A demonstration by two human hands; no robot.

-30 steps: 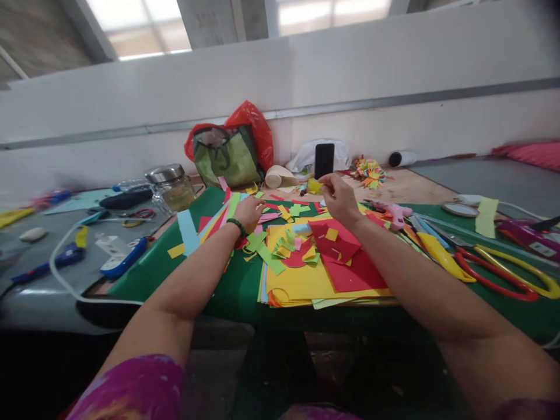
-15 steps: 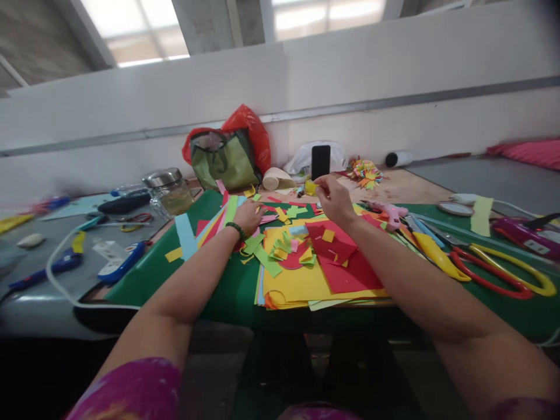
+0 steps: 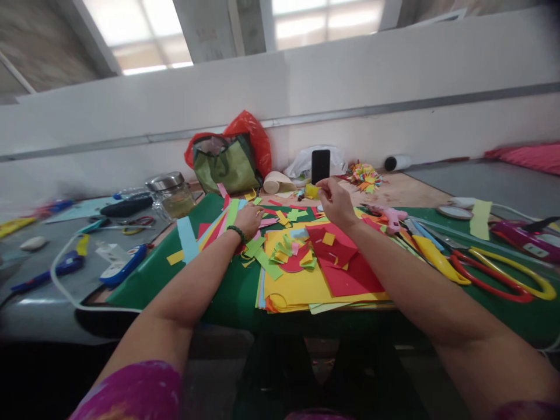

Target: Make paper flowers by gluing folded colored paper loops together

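Observation:
My left hand, with a dark green bead bracelet, rests palm down on long coloured paper strips. Its fingers are loosely apart and reach towards small cut scraps. My right hand is raised over the far side of the mat, its thumb and fingers pinched at a small yellow piece; its exact kind is unclear. Between my arms lies a yellow paper stack with red sheets on it. A red paper disc bears green, yellow and pink fringed bits.
On the right lie large scissors, a yellow-handled cutter and a pink glue gun. A glass jar, green bag, upright phone and paper pompom stand farther back. A white cord runs at left.
The view has tilted slightly, so everything sits a little lower. Both hands stay nearly in place; the right fingers remain at the yellow piece.

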